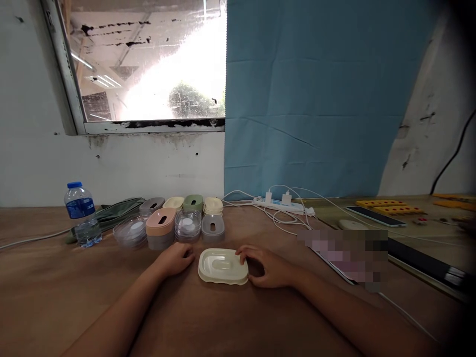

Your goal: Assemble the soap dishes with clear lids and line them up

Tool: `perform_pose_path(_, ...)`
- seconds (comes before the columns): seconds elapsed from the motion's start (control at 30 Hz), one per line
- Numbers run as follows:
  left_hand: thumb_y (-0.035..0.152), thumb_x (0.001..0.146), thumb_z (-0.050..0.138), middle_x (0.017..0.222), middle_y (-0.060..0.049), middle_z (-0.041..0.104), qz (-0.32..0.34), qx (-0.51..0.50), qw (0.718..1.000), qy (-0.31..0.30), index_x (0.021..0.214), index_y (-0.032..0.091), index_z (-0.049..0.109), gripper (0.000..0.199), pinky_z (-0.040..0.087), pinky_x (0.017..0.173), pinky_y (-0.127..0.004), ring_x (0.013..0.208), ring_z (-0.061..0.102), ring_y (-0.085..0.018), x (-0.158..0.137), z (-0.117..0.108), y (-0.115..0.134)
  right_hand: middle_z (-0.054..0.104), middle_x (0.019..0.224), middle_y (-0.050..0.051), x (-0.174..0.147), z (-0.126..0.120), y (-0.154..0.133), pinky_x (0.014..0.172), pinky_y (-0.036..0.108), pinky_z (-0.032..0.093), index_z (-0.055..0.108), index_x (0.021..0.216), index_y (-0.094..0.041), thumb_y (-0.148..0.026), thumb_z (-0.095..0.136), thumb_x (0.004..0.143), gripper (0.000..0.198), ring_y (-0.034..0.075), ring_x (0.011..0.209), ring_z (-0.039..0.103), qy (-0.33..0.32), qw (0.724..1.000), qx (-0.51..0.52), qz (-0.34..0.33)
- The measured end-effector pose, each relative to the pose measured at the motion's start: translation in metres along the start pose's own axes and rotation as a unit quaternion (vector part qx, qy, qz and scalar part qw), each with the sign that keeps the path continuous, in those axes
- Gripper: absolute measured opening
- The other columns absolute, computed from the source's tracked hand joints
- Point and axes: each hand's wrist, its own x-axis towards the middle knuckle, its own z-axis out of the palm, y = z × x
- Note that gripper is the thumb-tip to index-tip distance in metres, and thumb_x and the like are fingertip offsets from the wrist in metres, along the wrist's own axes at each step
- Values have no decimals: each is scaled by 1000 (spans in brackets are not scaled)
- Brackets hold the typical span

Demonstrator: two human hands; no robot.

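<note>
A shallow cream plastic dish with rounded corners, a raised oval middle and a wavy lower edge is on the brown table in front of me. My right hand grips its right end, fingers on the top rim and thumb low at the side. To the left of the dish, apart from it, my left hand rests on the table with its fingers curled in and nothing visible in them. Just beyond that hand stands a grey box with a pink slotted lid, beside stacked clear plastic trays.
Further back are a green slotted box, a grey slotted box and cream pieces. A water bottle stands at the left. To the right lie a power strip, loose cables, a phone and yellow perforated blocks.
</note>
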Motion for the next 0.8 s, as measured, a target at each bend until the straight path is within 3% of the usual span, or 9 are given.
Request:
perform_pose_path(0.27,26,78,40,74,-1,58,30,-45,997,57,81,18,50,12,38,58,-23,68,53,-14,-2,-2,13,52,103,6,-3,-6,2,84,30,38,49,78,-19,-28,68,57,30,20,96,50,-22,1000,4,-6)
perform_pose_path(0.47,16,82,32,110,-10,50,112,65,978,165,99,16,48,24,43,78,-28,87,55,-17,2,11,32,53,98,5,-3,-6,5,80,30,39,49,75,-19,-31,67,59,27,19,90,51,-19,1000,1,-4)
perform_pose_path(0.6,10,82,30,129,-13,38,161,143,965,152,114,16,42,35,45,80,-33,95,55,-21,23,24,41,53,94,4,-3,-7,6,76,27,40,49,70,-18,-29,67,60,23,17,85,52,-14,1000,-9,-8)
perform_pose_path(0.73,9,83,27,137,-13,30,126,155,970,138,125,15,34,43,47,78,-33,94,57,-21,47,31,44,53,90,3,-3,-6,6,73,25,41,47,62,-17,-26,65,61,21,15,79,53,-4,1000,-17,-1)
perform_pose_path(0.8,12,84,27,135,-14,33,101,135,975,145,127,13,31,43,45,82,-33,101,54,-22,54,32,45,53,89,3,-3,-5,6,72,25,41,46,59,-17,-26,65,61,21,14,77,53,3,1000,-25,5)
